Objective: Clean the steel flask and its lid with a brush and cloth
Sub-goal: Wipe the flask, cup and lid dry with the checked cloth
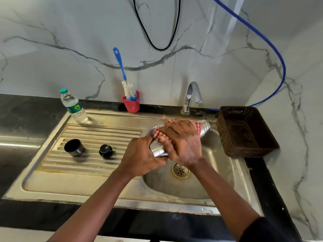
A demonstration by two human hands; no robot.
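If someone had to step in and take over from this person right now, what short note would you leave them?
Left hand: gripping the lower end of the steel flask, held on its side over the sink basin.
Right hand: pressing the red checked cloth around the flask body.
Cup lid and black stopper: lying apart on the draining board, untouched.
Bottle brush: standing in the red holder by the wall.
Done: cannot tell if brushing has happened; the flask's outside is being wiped.
Left: finish wiping the flask, then clean the lid pieces.
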